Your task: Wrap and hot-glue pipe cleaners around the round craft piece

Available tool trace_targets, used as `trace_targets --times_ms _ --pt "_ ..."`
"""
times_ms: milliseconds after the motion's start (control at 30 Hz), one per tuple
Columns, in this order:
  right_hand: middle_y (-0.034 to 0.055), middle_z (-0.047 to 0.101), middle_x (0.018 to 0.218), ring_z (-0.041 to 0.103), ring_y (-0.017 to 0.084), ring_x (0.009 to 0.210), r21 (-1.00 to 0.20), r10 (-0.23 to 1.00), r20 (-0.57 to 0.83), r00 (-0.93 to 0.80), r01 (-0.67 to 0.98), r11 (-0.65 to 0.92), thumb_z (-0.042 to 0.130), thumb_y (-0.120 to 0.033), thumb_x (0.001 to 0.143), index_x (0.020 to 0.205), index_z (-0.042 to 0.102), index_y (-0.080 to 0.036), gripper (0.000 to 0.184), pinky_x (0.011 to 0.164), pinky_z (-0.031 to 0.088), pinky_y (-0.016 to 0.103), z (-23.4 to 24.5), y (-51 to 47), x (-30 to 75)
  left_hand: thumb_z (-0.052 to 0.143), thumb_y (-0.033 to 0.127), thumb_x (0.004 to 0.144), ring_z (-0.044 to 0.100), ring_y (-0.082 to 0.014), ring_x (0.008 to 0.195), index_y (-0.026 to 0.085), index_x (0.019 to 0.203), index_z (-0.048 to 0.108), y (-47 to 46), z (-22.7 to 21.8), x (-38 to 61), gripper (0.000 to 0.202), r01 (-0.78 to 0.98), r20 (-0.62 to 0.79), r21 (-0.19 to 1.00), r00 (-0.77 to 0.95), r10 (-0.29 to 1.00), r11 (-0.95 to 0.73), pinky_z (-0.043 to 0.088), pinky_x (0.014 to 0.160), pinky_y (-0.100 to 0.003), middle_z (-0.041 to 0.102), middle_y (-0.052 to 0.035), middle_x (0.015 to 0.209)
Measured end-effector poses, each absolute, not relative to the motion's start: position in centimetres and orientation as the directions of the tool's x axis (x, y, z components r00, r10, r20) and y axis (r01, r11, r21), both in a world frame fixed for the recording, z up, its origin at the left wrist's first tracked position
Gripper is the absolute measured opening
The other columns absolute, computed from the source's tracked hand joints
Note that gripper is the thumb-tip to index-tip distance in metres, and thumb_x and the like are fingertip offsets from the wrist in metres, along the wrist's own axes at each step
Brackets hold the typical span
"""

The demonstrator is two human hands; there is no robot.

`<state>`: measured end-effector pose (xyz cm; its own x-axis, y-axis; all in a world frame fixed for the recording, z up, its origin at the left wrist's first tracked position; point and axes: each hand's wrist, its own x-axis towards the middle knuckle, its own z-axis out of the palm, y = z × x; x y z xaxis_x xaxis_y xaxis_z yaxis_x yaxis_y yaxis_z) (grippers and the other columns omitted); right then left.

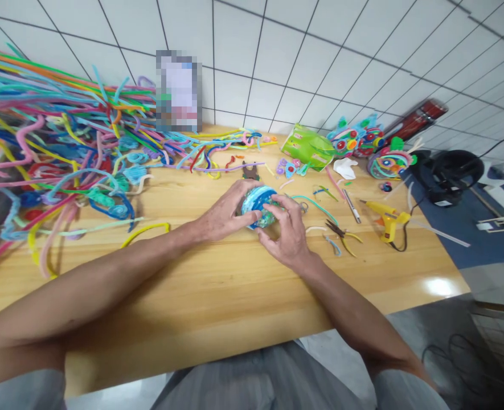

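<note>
A round coiled piece of blue, white and green pipe cleaners (pixel 259 203) sits on the wooden table (pixel 217 285) at its middle. My left hand (pixel 226 213) wraps round its left side, thumb pressed on its front. My right hand (pixel 288 230) grips its right side with bent fingers. Both hands are closed on the coil. A brown pipe cleaner bit (pixel 250 169) lies just behind it.
A big heap of coloured pipe cleaners (pixel 64 142) fills the left. Pliers (pixel 341 232), a yellow glue gun (pixel 387 221), a metal tool (pixel 351 206), a green packet (pixel 308 148) and finished coiled figures (pixel 365 142) lie to the right. A tiled wall stands behind.
</note>
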<state>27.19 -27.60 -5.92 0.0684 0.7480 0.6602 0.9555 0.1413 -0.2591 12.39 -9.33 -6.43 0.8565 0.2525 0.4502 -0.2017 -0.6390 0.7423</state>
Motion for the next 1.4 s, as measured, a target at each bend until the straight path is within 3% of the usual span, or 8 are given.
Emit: trace_targets --times_ms 233,500,700,1000,1300,1400 --pt "0.0147 0.064 0.149 0.064 0.038 0.140 -0.298 0.773 0.632 0.047 0.936 0.187 0.073 -0.022 0.092 0.146 0.060 -0.033 0.057 0.116 0.055 0.066 -5.7 -27.6 27.6 0.060 0.050 0.109 0.051 -0.0337 0.150 0.022 0.158 0.046 -9.4 -6.5 12.4 0.058 -0.235 0.506 0.693 0.832 0.228 -0.681 0.044 0.128 -0.058 0.054 -0.0188 0.156" --pt "0.0169 0.062 0.151 0.063 0.037 0.141 -0.284 0.761 0.649 0.013 0.932 0.227 0.070 -0.026 0.095 0.155 0.053 -0.029 0.062 0.116 0.055 0.064 -5.1 -28.1 27.7 0.058 0.054 0.110 0.049 -0.0327 0.149 0.022 0.156 0.048 -9.7 -6.7 12.5 0.057 -0.248 0.524 0.687 0.820 0.229 -0.683 0.042 0.128 -0.057 0.056 -0.0172 0.152" --pt "0.0189 0.063 0.148 0.064 0.037 0.138 -0.258 0.738 0.674 0.002 0.938 0.233 0.068 -0.025 0.097 0.151 0.056 -0.025 0.055 0.115 0.055 0.060 -5.0 -28.1 27.4 0.060 0.052 0.109 0.049 -0.0342 0.149 0.024 0.156 0.048 -9.9 -6.8 12.5 0.055 -0.287 0.566 0.665 0.796 0.214 -0.690 0.043 0.127 -0.059 0.055 -0.0170 0.150" --pt "0.0178 0.066 0.145 0.066 0.037 0.135 -0.257 0.729 0.683 0.027 0.944 0.206 0.069 -0.025 0.098 0.145 0.059 -0.026 0.048 0.111 0.055 0.060 -4.9 -28.1 26.7 0.060 0.049 0.110 0.051 -0.0322 0.151 0.023 0.153 0.049 -10.1 -6.9 12.4 0.052 -0.259 0.523 0.709 0.817 0.243 -0.656 0.045 0.128 -0.053 0.054 -0.0169 0.155" --pt "0.0101 0.074 0.128 0.070 0.029 0.125 -0.527 0.664 0.704 0.251 0.812 0.251 0.066 -0.028 0.102 0.125 0.069 -0.029 0.023 0.109 0.058 0.053 -4.7 -28.3 27.1 0.063 0.047 0.107 0.057 -0.0313 0.142 0.025 0.149 0.051 -10.5 -6.7 12.4 0.049 -0.278 0.533 0.722 0.807 0.254 -0.634 0.049 0.123 -0.052 0.058 -0.0146 0.148" --pt "0.0088 0.077 0.122 0.072 0.027 0.118 -0.727 0.658 0.590 0.467 0.662 0.182 0.066 -0.038 0.102 0.115 0.071 -0.027 0.017 0.105 0.060 0.049 -4.2 -28.1 28.0 0.063 0.046 0.106 0.057 -0.0319 0.142 0.025 0.148 0.051 -10.5 -6.8 12.4 0.049 -0.273 0.527 0.729 0.809 0.260 -0.627 0.050 0.122 -0.053 0.058 -0.0145 0.148"
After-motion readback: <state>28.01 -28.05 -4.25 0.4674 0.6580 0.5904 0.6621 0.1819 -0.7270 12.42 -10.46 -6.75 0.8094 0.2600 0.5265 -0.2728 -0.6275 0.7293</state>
